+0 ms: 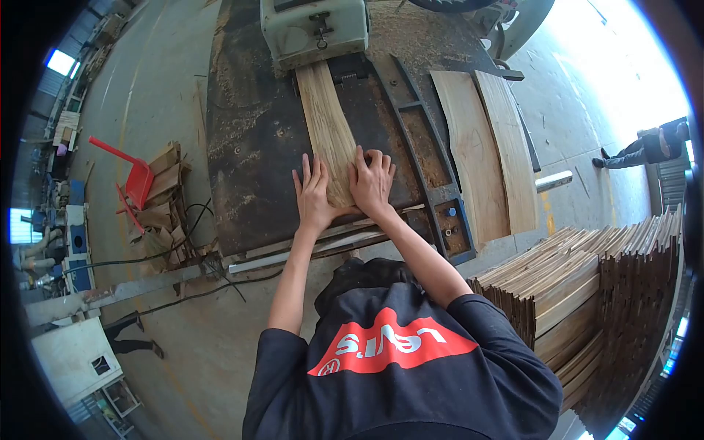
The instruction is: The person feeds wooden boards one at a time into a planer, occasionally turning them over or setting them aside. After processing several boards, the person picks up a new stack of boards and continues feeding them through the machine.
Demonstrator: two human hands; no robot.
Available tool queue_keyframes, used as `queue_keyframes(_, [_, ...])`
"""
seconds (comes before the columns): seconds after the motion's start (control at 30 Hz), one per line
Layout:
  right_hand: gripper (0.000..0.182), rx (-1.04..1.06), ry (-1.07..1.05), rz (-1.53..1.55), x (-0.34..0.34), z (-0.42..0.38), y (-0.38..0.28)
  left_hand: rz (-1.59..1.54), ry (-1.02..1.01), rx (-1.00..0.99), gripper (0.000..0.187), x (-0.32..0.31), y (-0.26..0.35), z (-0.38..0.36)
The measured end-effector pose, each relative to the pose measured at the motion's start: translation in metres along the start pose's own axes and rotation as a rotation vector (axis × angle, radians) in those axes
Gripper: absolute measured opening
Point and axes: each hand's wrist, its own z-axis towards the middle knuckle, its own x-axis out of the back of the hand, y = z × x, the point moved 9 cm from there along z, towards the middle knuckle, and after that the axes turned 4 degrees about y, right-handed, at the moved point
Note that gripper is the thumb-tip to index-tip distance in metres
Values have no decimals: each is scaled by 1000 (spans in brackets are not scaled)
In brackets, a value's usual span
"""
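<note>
A long wooden board [328,128] lies on the dark machine table [253,172], its far end under the pale green machine housing [314,33]. On the board's left edge rests my left hand [314,196], fingers stretched forward and the thumb reaching across the near end. My right hand [372,180] presses on the right edge near the same end, its fingers bent and somewhat apart. Right of the board runs a dark metal fence [416,117] with sawdust in its pockets.
Two wider boards [469,139] lie right of the fence. A tall stack of planks [565,286] stands at the lower right. At left are a red dustpan-like object [138,180], wood scraps [167,198] and cables. Another person [645,149] is far right; someone's legs show lower left.
</note>
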Motion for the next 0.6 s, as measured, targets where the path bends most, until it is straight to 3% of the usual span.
queue_keyframes(0.17, [40, -18, -1, -64, -11, 17, 4, -27, 51, 68, 139, 3, -15, 20])
queue_keyframes(0.27, [41, -30, 21, -94, -22, 29, 2, 2, -66, 38, 139, -5, -23, 40])
queue_keyframes(0.6, [42, -31, 52, -64, -59, 88, 5, -106, -30, -21, 136, -13, -52, 98])
